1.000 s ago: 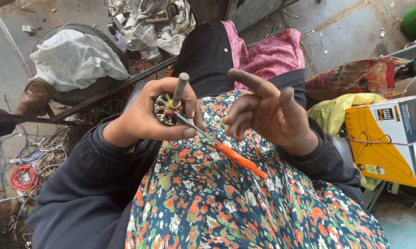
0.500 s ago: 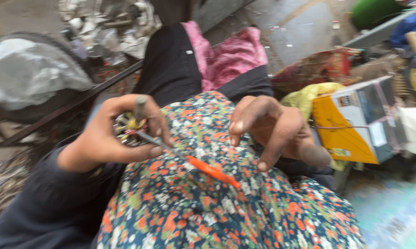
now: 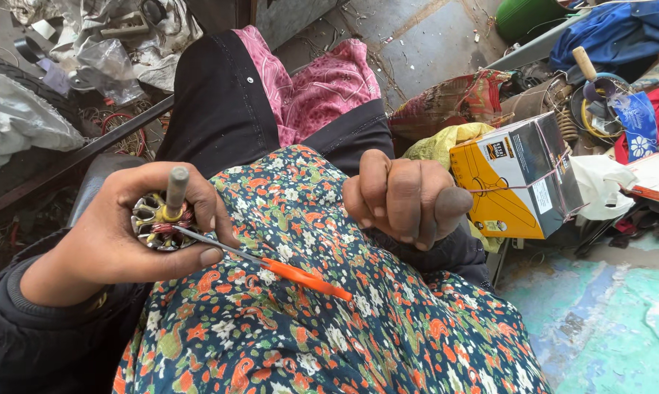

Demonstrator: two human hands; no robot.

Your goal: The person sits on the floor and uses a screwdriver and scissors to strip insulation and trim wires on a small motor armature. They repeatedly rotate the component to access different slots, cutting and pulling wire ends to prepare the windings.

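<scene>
My left hand (image 3: 125,237) grips a small round motor rotor (image 3: 158,219) with copper windings and a grey shaft sticking up. A pair of orange-handled scissors (image 3: 286,271) pokes its metal tip into the windings; its handle lies on the flowered cloth over my lap (image 3: 329,321), under no hand. My right hand (image 3: 406,197) hovers just right of centre above the lap, fingers curled into a loose fist with nothing in it, clear of the scissors.
A yellow and black cardboard box (image 3: 523,175) stands to the right, beside a white plastic bag (image 3: 599,186). Pink cloth (image 3: 318,87) lies ahead. Scrap metal and wire (image 3: 110,29) pile up at the top left. A dark bar (image 3: 74,164) runs along the left.
My right hand has closed from spread fingers into a loose fist and sits further from the scissors. The left hand keeps its grip on the rotor. The camera has shifted.
</scene>
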